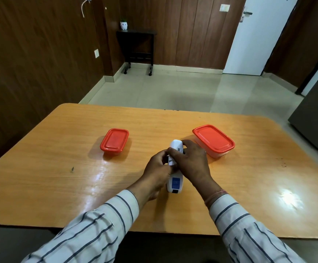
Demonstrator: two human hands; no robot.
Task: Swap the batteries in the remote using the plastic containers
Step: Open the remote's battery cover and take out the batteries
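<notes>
A white remote (175, 182) lies lengthwise at the middle of the wooden table (59, 168), back side up, with a blue label near its near end. My left hand (158, 168) grips its left side at the middle. My right hand (190, 160) covers its upper half from the right, fingers over the far end. A small plastic container (114, 141) with a red lid stands to the left. A larger one (213, 140) with a red lid stands to the right. Both lids are on. No batteries are visible.
The table's far edge faces a tiled floor (164, 88). A dark side table (136, 48) with a small pot stands against the wood-panelled wall. A white door (257, 38) is at the back right. A grey cabinet (317, 114) stands close to the table's right corner.
</notes>
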